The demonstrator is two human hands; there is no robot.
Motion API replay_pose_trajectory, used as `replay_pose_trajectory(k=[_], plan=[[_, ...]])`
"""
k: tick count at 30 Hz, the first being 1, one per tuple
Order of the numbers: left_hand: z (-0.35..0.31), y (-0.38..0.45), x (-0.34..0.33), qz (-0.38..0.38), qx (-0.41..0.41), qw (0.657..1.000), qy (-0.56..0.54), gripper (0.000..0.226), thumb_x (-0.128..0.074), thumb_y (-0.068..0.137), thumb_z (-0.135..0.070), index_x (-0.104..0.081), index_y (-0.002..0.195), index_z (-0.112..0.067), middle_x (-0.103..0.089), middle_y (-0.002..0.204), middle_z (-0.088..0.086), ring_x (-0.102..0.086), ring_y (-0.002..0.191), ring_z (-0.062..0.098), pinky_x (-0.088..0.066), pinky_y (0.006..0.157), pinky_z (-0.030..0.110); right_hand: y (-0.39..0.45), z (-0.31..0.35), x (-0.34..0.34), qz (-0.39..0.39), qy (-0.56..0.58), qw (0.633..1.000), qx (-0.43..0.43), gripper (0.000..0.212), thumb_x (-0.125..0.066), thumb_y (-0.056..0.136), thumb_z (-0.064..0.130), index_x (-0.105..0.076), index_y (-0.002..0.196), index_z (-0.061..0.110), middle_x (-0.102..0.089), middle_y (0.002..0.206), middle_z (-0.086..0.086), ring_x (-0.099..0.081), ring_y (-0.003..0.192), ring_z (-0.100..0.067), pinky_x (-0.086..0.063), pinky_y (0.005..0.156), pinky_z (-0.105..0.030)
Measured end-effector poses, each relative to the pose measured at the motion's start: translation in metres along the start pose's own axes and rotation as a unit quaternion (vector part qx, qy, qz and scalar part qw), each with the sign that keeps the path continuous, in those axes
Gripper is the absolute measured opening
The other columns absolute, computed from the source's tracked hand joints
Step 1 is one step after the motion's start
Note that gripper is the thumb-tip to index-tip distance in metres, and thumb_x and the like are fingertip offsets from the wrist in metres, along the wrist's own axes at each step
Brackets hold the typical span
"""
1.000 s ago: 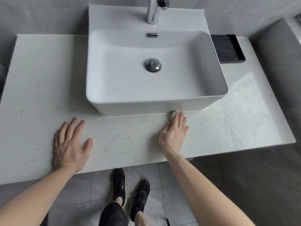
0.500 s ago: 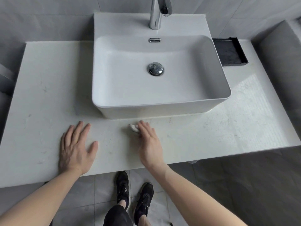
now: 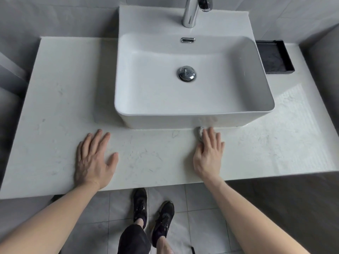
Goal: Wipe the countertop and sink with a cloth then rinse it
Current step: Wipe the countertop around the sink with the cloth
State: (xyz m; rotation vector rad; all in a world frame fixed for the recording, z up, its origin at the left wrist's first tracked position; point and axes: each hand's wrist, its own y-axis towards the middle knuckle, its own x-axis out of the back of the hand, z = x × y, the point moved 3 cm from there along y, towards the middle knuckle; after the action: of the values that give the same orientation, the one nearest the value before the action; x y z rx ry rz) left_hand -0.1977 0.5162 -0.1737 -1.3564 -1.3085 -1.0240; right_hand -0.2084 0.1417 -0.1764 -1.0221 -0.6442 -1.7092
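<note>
From the head view, the person stands at a white countertop (image 3: 60,99) with a box-shaped sink (image 3: 194,114) set on it. The right hand (image 3: 208,154) lies flat, fingers stretched out, pressing a small pale cloth (image 3: 199,132) onto the countertop right against the foot of the sink's front wall; only a bit of the cloth shows past the fingertips. It is a flat press, not a closed grasp. The left hand (image 3: 93,158) rests open and empty on the countertop, fingers spread, well apart from the cloth, apparently as a brace.

Half a second ago the right hand and cloth were further left, near the middle of the sink's front; a second ago they were about where they are now. So the cloth is being swept back and forth along the strip in front of the sink.

That suggests the countertop wipe is under way. The basin looks dry and the tap (image 3: 190,13) is not running, so wiping the sink and rinsing the cloth are likely still to come.
</note>
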Motion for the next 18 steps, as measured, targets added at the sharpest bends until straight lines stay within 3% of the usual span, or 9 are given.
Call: replay_pose_trajectory(k=[5,9,13,16,18], plan=[[-0.001,-0.001,0.002,-0.001,0.000,1.000,0.006,0.073,-0.037,0.091,-0.056,-0.031,0.159,-0.029,-0.018,0.170,-0.008,-0.011,0.157,0.023,-0.013,0.127,0.049,-0.044,0.080,-0.042,0.077,0.026,0.989,0.120,0.081,-0.050,0.087,0.005,-0.028,0.162,0.028,-0.016,0.172,0.004,-0.002,0.160,-0.023,-0.004,0.129,-0.051],[-0.002,0.000,0.003,-0.004,0.000,1.000,-0.001,0.074,-0.040,0.089,-0.055,-0.033,0.158,-0.029,-0.021,0.170,-0.007,-0.014,0.157,0.024,-0.014,0.126,0.049,-0.071,0.117,-0.063,0.134,0.058,0.964,0.221,0.082,-0.051,0.074,0.002,-0.044,0.154,0.021,-0.031,0.167,0.004,-0.016,0.158,-0.024,-0.012,0.128,-0.050],[-0.002,-0.001,0.004,-0.004,-0.001,1.000,-0.003,0.074,-0.040,0.089,-0.055,-0.033,0.158,-0.029,-0.021,0.170,-0.006,-0.013,0.157,0.024,-0.013,0.127,0.049,-0.056,0.093,-0.041,0.122,0.184,0.961,0.166,0.077,-0.045,0.077,-0.014,-0.055,0.147,0.018,-0.048,0.157,0.006,-0.037,0.150,-0.014,-0.027,0.125,-0.043],[-0.001,-0.001,0.004,-0.002,-0.001,1.000,0.000,0.073,-0.039,0.090,-0.055,-0.033,0.158,-0.029,-0.021,0.170,-0.006,-0.014,0.156,0.024,-0.013,0.127,0.049,-0.028,0.042,-0.002,0.041,0.216,0.969,0.109,0.073,-0.048,0.080,-0.023,-0.059,0.143,0.012,-0.054,0.152,0.001,-0.044,0.147,-0.015,-0.036,0.122,-0.044],[-0.001,-0.001,0.003,-0.003,-0.001,1.000,-0.001,0.073,-0.039,0.090,-0.055,-0.033,0.158,-0.028,-0.020,0.170,-0.006,-0.014,0.156,0.024,-0.013,0.127,0.049,-0.002,0.002,0.025,-0.022,0.194,0.979,0.064,0.059,-0.047,0.090,-0.017,-0.060,0.141,0.010,-0.055,0.150,0.000,-0.047,0.144,-0.018,-0.038,0.120,-0.046]])
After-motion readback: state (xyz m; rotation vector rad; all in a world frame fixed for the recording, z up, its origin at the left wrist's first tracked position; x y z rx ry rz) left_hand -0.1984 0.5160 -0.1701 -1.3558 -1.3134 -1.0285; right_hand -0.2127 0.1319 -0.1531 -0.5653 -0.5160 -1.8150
